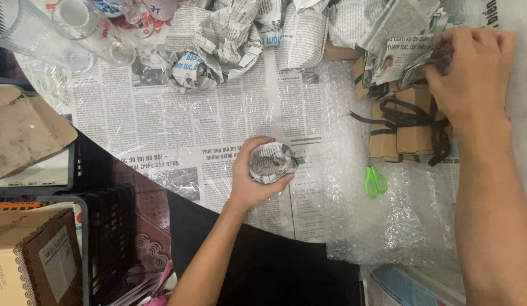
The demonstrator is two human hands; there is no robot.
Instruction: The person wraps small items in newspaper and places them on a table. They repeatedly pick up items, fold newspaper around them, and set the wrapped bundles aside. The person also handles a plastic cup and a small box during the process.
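My left hand (249, 178) is curled around a small bundle wrapped in newspaper (272, 163), holding it on the newspaper-covered table (207, 122). My right hand (473, 73) reaches to the far right and grips a crumpled piece of newspaper (419, 68) above a stack of flat cardboard pieces (408, 130) tied with black straps. Whatever is inside the bundle is hidden by the paper.
Several newspaper-wrapped bundles (218, 48) lie along the table's far side. Clear glasses (76, 31) stand at the top left. Green-handled scissors (375, 181) rest on a sheet of bubble wrap (388, 221). Black crates (102, 238) with cardboard boxes (25, 260) sit at the left.
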